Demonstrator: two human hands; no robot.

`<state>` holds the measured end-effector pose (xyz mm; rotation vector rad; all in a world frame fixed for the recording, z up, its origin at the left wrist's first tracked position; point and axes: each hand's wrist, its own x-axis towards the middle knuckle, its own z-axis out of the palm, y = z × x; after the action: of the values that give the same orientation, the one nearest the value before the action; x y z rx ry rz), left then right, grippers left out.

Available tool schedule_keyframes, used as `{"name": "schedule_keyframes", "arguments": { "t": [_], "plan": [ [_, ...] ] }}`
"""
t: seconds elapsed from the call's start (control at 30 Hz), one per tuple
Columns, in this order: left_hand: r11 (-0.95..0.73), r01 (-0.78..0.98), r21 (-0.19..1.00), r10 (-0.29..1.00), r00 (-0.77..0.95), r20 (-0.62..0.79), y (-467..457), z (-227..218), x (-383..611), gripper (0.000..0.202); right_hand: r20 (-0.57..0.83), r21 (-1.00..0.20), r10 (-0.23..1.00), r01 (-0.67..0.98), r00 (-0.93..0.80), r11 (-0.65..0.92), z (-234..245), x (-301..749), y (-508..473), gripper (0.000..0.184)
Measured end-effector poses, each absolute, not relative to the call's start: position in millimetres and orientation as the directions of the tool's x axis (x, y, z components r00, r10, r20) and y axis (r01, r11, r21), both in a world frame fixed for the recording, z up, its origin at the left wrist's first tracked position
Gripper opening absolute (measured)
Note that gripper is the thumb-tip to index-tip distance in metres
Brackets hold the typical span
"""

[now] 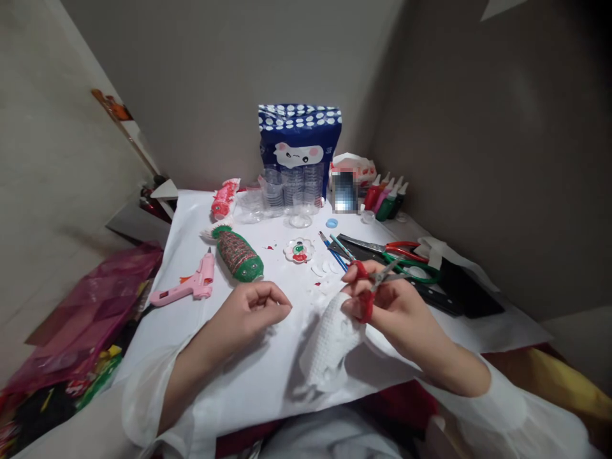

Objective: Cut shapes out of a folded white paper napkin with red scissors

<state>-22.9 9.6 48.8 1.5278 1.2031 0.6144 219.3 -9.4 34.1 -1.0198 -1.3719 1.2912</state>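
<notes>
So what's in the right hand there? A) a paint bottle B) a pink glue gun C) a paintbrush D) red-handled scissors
D: the right hand has its fingers through the red handles of the scissors, just above a white paper towel; the pink glue gun lies untouched on the table, left of the left hand.

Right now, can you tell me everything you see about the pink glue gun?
The pink glue gun looks like glossy plastic. It lies flat on its side on the white table cover near the left edge, handle pointing left and nozzle end up toward the green fish-shaped bottle craft. A small orange bit sits on its body. Neither hand touches it; the left hand is the nearest one, curled to its right.
</notes>
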Motion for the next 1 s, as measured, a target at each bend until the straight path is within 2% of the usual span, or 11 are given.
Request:
{"name": "schedule_keyframes", "arguments": {
  "t": [0.13,0.23,0.3,0.43,0.5,0.6,0.67,0.77,0.87,0.93,1.0],
  "plan": [
    [0.146,0.232,0.962,0.893,0.388,-0.229,7,50,-22,0.028,-0.077,-0.976,0.888,-0.149,-0.454,-0.160,38,201,-10,0.031],
    [0.204,0.123,0.971,0.853,0.464,-0.238,4,44,-21,0.029,-0.195,-0.938,0.743,-0.099,-0.640,-0.331,36,188,-9,0.034],
    [0.218,0.124,0.968,0.845,0.472,-0.251,3,39,-22,0.024,-0.211,-0.933,0.703,-0.074,-0.679,-0.352,34,182,-5,0.033],
    [0.297,0.164,0.941,0.833,0.436,-0.339,1,37,-24,0.025,-0.190,-0.944,0.766,-0.099,-0.615,-0.314,37,177,4,0.032],
    [0.364,0.179,0.914,0.760,0.510,-0.403,-1,42,-22,0.020,-0.188,-0.947,0.790,-0.107,-0.583,-0.304,39,177,7,0.033],
    [0.406,0.183,0.895,0.656,0.624,-0.425,-3,51,-18,0.012,-0.200,-0.948,0.801,-0.094,-0.565,-0.303,40,176,8,0.032],
    [0.427,0.185,0.885,0.630,0.641,-0.438,-4,54,-16,0.016,-0.202,-0.952,0.795,-0.075,-0.571,-0.296,38,175,8,0.033],
    [0.531,0.181,0.828,0.585,0.628,-0.513,-4,54,-16,0.013,-0.161,-0.971,0.821,-0.063,-0.548,-0.232,38,176,10,0.031],
    [0.639,0.144,0.756,0.553,0.597,-0.581,-3,52,-19,0.019,0.008,-0.998,0.930,-0.055,-0.368,-0.013,41,190,14,0.025],
    [0.658,0.086,0.748,0.599,0.543,-0.588,-2,53,-21,0.026,0.147,-0.989,0.973,-0.006,-0.178,0.148,42,207,11,0.023],
    [0.642,0.020,0.766,0.662,0.491,-0.567,-1,55,-20,0.033,0.157,-0.987,0.983,0.003,-0.092,0.158,39,223,0,0.023]
  ]
}}
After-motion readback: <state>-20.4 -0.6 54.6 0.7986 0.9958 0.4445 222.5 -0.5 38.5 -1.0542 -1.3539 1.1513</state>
